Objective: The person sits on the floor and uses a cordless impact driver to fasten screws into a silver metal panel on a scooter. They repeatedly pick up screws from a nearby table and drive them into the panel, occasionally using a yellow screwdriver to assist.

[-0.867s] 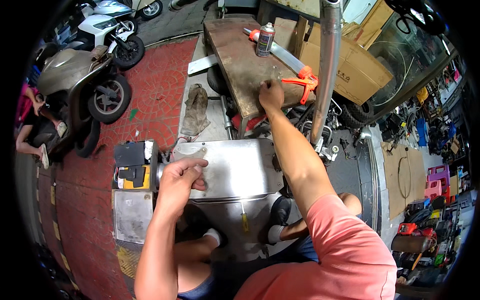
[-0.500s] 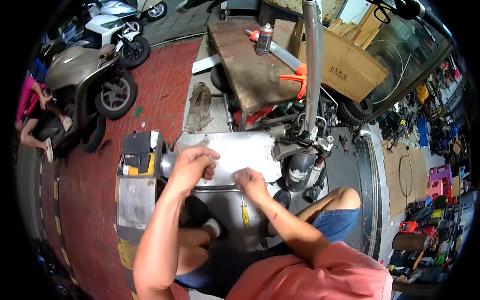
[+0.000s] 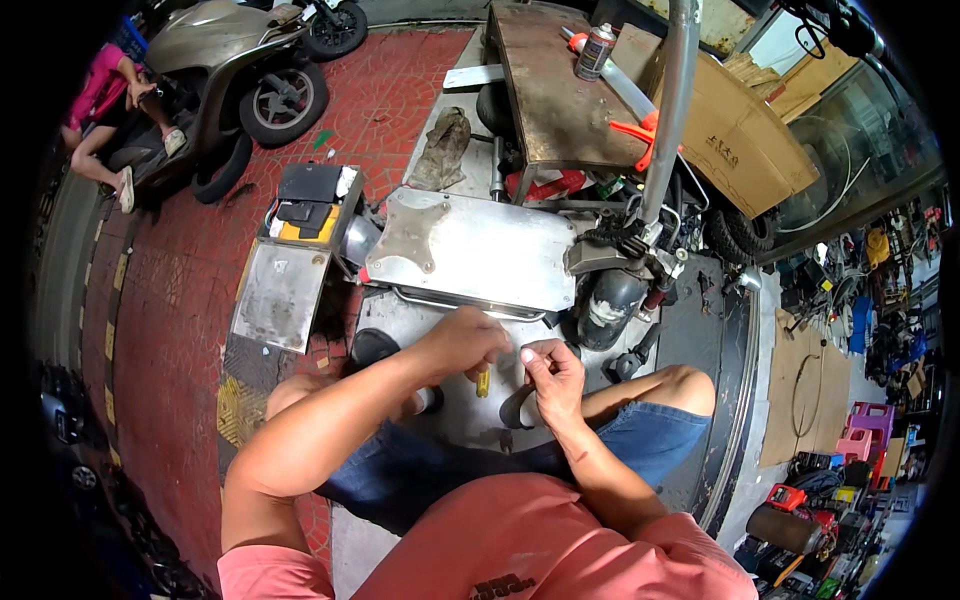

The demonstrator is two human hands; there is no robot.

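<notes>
In front of me lies the silver metal deck [image 3: 490, 250] of a kick scooter, its pole rising at the right. My left hand [image 3: 462, 342] hovers just off the deck's near edge, fingers curled; whatever they may hold is hidden. Close beside it, my right hand [image 3: 556, 380] has thumb and index finger pinched together, on something too small to make out. A screwdriver with a yellow handle [image 3: 483, 383] lies on the floor, its upper part covered by my left hand. The scooter's black front wheel [image 3: 606, 308] is right of the deck.
An opened box with black and yellow parts [image 3: 305, 215] stands at the left. Behind the deck, a brown table [image 3: 560, 110] carries a spray can [image 3: 594, 52] and an orange-tipped tube. A cardboard box [image 3: 735, 140] leans beside it. A person [image 3: 110, 110] sits by a parked motor scooter [image 3: 220, 60].
My view has shifted, so the deck and floor appear higher. My left hand has moved from above the deck to its near edge, and both hands have come close together.
</notes>
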